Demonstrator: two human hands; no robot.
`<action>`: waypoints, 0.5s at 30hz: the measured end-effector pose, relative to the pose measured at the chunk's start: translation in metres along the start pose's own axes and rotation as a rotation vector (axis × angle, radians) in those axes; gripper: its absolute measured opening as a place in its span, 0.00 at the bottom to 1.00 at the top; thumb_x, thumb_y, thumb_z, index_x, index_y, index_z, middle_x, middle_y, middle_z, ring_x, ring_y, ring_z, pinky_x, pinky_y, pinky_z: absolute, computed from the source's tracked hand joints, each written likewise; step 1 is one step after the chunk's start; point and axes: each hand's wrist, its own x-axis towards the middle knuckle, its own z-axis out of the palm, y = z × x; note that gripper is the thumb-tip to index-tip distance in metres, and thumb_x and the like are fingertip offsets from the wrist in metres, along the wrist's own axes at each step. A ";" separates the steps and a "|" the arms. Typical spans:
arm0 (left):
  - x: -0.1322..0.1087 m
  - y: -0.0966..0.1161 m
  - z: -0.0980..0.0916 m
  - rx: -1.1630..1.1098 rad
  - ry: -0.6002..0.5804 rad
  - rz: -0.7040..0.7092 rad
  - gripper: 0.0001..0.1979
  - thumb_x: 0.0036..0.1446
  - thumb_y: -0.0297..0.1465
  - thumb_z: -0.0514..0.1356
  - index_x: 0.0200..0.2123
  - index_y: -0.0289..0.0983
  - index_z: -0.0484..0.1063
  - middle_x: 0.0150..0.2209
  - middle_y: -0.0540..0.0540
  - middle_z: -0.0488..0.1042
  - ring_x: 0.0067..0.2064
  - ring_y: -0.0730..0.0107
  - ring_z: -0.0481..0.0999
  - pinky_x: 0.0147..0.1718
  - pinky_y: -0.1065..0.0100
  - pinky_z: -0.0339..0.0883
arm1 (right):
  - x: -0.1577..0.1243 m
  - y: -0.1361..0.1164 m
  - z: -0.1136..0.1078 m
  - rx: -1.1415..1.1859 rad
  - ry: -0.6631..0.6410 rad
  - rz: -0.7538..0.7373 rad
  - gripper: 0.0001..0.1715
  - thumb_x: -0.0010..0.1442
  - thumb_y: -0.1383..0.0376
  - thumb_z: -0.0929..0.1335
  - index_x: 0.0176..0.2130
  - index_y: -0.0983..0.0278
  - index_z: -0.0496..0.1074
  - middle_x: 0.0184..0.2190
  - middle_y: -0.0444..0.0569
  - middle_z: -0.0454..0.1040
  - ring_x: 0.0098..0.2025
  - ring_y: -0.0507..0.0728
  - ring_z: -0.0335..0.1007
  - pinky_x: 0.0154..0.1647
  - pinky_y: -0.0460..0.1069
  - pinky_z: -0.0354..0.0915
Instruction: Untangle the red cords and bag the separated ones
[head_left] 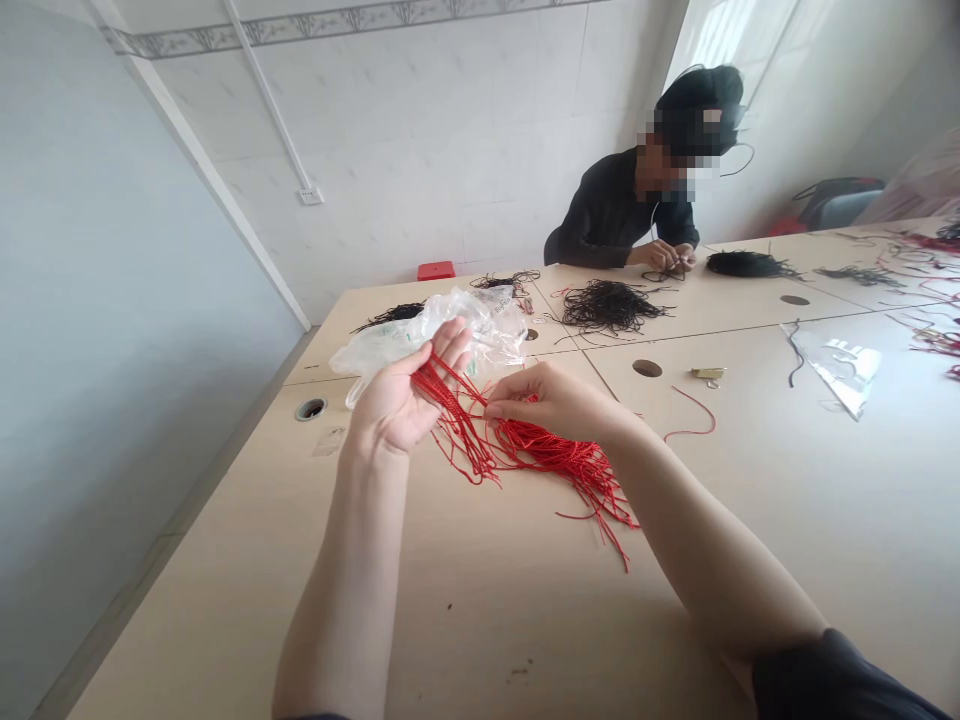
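Palm up, my left hand [401,400] holds a bunch of thin red cords [459,428] between thumb and fingers. The cords hang across the fingers, and their loose ends droop toward the table. Close on its right, my right hand [544,400] is closed in a pinch at red cord strands by the bunch; how many it grips is hidden. Under and beside that hand lies a larger pile of red cords [559,455], its ends fanned out toward me.
Behind my hands lies a crumpled clear plastic bag [480,325], with a tape roll [311,409] to the left. Black cord piles [611,305] lie farther back. Across the table a person [607,205] handles dark cord. A metal clip [707,374] and clear triangular sheet [836,370] lie right.
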 end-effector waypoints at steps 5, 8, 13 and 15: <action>-0.006 0.020 -0.007 -0.026 0.009 0.100 0.22 0.66 0.20 0.44 0.61 0.34 0.62 0.52 0.42 0.76 0.56 0.68 0.73 0.55 0.68 0.67 | -0.001 0.006 0.000 -0.227 -0.111 0.001 0.11 0.58 0.60 0.67 0.28 0.61 0.76 0.28 0.42 0.76 0.30 0.51 0.66 0.33 0.47 0.60; -0.008 0.026 -0.009 -0.041 0.011 0.173 0.23 0.67 0.21 0.43 0.63 0.35 0.59 0.52 0.44 0.76 0.56 0.70 0.72 0.56 0.67 0.66 | -0.002 0.010 0.002 -0.302 -0.056 -0.006 0.07 0.56 0.63 0.68 0.36 0.59 0.76 0.38 0.44 0.77 0.38 0.53 0.69 0.39 0.47 0.61; -0.007 0.027 -0.010 -0.113 0.030 0.235 0.22 0.68 0.23 0.44 0.64 0.35 0.58 0.50 0.43 0.77 0.55 0.69 0.73 0.54 0.68 0.68 | 0.002 0.022 0.011 -0.549 -0.253 0.119 0.06 0.53 0.69 0.67 0.32 0.61 0.75 0.35 0.46 0.77 0.37 0.55 0.72 0.33 0.47 0.62; -0.006 0.025 -0.009 -0.110 0.023 0.231 0.23 0.67 0.22 0.45 0.63 0.35 0.58 0.51 0.42 0.77 0.55 0.68 0.73 0.53 0.68 0.69 | 0.005 0.027 0.022 -0.685 -0.397 0.219 0.06 0.50 0.70 0.69 0.32 0.62 0.75 0.36 0.49 0.78 0.38 0.58 0.74 0.30 0.48 0.63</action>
